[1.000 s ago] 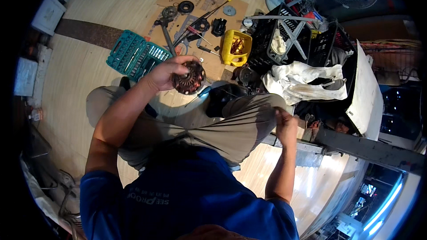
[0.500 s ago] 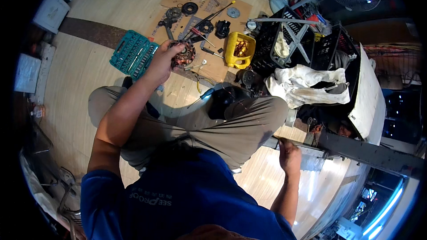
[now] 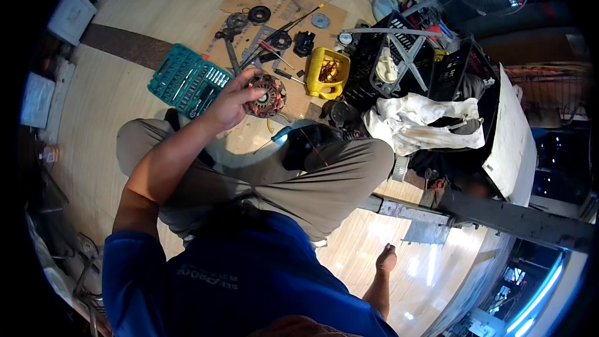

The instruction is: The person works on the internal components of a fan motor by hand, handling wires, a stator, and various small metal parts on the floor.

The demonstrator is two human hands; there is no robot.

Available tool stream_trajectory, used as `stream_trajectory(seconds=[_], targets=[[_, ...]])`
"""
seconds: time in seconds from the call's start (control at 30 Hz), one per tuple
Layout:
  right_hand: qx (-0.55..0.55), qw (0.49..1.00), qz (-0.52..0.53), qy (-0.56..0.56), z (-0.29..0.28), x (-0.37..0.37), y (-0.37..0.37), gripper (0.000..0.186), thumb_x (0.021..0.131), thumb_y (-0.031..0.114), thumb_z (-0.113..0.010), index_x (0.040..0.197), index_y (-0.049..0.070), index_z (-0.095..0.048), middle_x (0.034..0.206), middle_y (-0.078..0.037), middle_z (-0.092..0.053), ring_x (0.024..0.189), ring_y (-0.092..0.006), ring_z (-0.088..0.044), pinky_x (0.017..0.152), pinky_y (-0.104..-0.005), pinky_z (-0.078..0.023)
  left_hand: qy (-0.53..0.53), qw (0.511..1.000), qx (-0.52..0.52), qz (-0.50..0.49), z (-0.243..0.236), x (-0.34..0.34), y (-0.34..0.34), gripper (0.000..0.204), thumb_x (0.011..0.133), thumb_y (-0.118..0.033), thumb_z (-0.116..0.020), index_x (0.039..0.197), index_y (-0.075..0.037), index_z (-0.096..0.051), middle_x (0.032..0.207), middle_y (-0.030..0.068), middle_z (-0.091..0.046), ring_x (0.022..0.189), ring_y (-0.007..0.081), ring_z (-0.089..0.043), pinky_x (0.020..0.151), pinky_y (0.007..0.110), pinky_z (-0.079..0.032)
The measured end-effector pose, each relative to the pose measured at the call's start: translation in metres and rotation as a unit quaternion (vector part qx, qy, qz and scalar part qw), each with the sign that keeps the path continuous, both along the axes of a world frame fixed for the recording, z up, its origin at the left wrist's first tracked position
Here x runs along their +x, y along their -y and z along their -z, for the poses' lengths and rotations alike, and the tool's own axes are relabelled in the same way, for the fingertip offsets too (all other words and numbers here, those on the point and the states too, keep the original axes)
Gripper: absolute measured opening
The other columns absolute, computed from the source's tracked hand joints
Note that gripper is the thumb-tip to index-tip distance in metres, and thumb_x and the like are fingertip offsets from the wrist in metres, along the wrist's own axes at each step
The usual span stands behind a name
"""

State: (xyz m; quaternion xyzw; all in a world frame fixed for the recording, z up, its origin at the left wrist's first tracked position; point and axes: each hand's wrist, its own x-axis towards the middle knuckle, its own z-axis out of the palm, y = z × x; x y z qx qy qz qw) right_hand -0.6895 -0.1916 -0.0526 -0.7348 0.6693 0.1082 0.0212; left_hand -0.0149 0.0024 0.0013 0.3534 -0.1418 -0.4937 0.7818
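Your left hand (image 3: 231, 103) is closed around a round copper-wound part (image 3: 268, 95), left of and nearer you than the yellow container (image 3: 317, 70). Your right hand (image 3: 387, 259), well nearer you than the container, looks curled; any grip cannot be determined. Cardboard (image 3: 246, 1) covers floor (image 3: 112, 93) left of the container. Your fingers hide the part's left edge.

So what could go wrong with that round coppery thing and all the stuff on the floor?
The round coppery part might slip, since only the left hand grips it. The blue-handled screwdriver lies near the legs and might get kicked. The open yellow container could spill if bumped.
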Motion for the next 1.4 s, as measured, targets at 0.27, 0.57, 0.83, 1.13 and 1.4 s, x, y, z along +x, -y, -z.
stream_trajectory(seconds=[0.27, 0.57, 0.83, 1.13, 1.4], targets=[[0.275, 0.936, 0.098, -0.197, 0.061, -0.034, -0.018, 0.104, 0.063, 0.070, -0.072, 0.143, 0.015, -0.036, 0.145, -0.017, -0.038, 0.135, -0.0324, -0.035, 0.104, -0.0687, -0.023, 0.083, 0.996, 0.009, -0.025, -0.008, 0.008, 0.000, 0.051, 0.085, -0.005, -0.059, 0.132, -0.002, -0.038, 0.117, 0.0144, -0.056, 0.108, 0.0223, -0.058, 0.093, 0.037, -0.049], [0.028, 0.977, -0.180, 0.110, -0.023, 0.093, 0.087, 0.056, 0.074, 0.002, -0.062, 0.128, -0.005, -0.048, 0.128, -0.028, -0.051, 0.120, -0.0404, -0.050, 0.103, -0.0419, -0.040, 0.208, 0.975, 0.077, 0.008, -0.027, -0.004, -0.003, 0.053, 0.082, -0.011, -0.068, 0.127, -0.004, -0.041, 0.115, 0.0076, -0.056, 0.106, 0.0145, -0.055, 0.092, 0.031, -0.046], [0.242, 0.781, -0.377, 0.436, -0.167, 0.446, -0.026, 0.050, 0.090, 0.014, -0.062, 0.134, -0.005, -0.045, 0.125, -0.017, -0.058, 0.115, -0.0201, -0.054, 0.099, -0.0309, -0.040, 0.179, 0.983, 0.038, 0.029, -0.015, -0.001, -0.007, 0.057, 0.081, -0.011, -0.068, 0.130, -0.002, -0.040, 0.117, 0.0081, -0.055, 0.108, 0.0152, -0.054, 0.094, 0.031, -0.045], [0.589, 0.638, -0.229, 0.440, -0.101, 0.520, -0.044, 0.020, 0.097, 0.013, -0.053, 0.110, 0.000, -0.062, 0.078, -0.001, -0.062, 0.066, -0.0101, -0.057, 0.061, -0.0254, -0.048, 0.109, 0.992, 0.003, 0.068, -0.028, -0.001, -0.022, 0.055, 0.079, -0.009, -0.066, 0.128, -0.001, -0.042, 0.114, 0.0093, -0.056, 0.106, 0.0163, -0.056, 0.093, 0.031, -0.046], [0.417, 0.707, -0.271, 0.503, -0.131, 0.508, -0.034, 0.019, 0.096, 0.014, -0.055, 0.102, -0.002, -0.065, 0.070, 0.000, -0.060, 0.063, -0.0078, -0.052, 0.058, -0.0236, -0.043, 0.132, 0.985, 0.073, 0.082, -0.036, 0.003, -0.026, 0.053, 0.079, -0.007, -0.067, 0.127, -0.001, -0.044, 0.112, 0.0096, -0.057, 0.101, 0.0152, -0.058, 0.089, 0.029, -0.048]])
